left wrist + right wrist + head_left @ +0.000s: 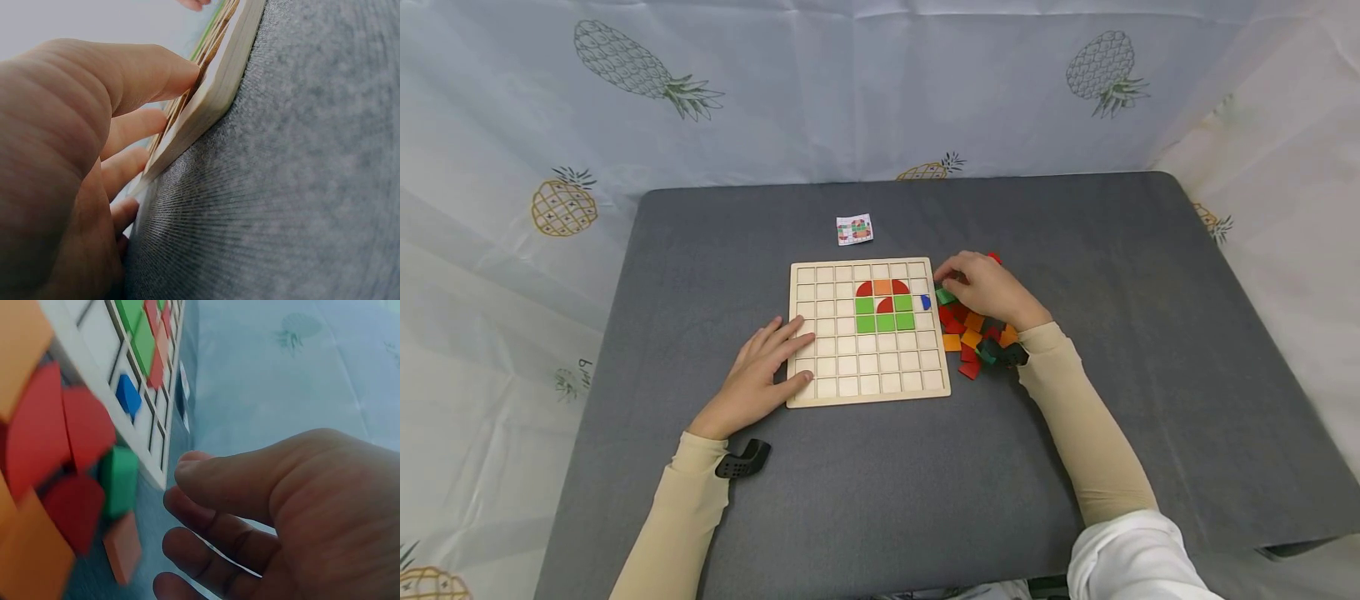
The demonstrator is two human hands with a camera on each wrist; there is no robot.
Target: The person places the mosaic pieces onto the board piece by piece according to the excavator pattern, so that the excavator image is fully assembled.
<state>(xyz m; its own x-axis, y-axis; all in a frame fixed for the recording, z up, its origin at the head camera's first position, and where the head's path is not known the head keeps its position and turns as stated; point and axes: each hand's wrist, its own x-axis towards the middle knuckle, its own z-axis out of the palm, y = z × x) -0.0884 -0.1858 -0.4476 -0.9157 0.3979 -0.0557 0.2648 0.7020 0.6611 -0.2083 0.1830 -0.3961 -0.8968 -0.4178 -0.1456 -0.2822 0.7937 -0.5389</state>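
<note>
My left hand [760, 375] rests with spread fingers on the left edge of a wooden grid board [827, 400]; the left wrist view shows the thumb [169, 75] on the board's rim. On the grid lie several green squares [885, 322], red quarter-circle pieces [900, 287], an orange square [882, 287] and a small blue piece [926, 302] in the right-hand column. My right hand [981, 283] hovers by the board's upper right corner, over the loose pile. In the right wrist view its fingers are loosely bent, the thumb [219, 481] is close to the index finger, and nothing shows between them.
Loose red pieces [969, 369], orange pieces [952, 342] and a green piece [120, 481] are heaped along the board's right side, partly under the right forearm. A small printed card [854, 229] lies behind the board on the grey table [737, 242]. A pineapple-print curtain [820, 100] hangs behind.
</note>
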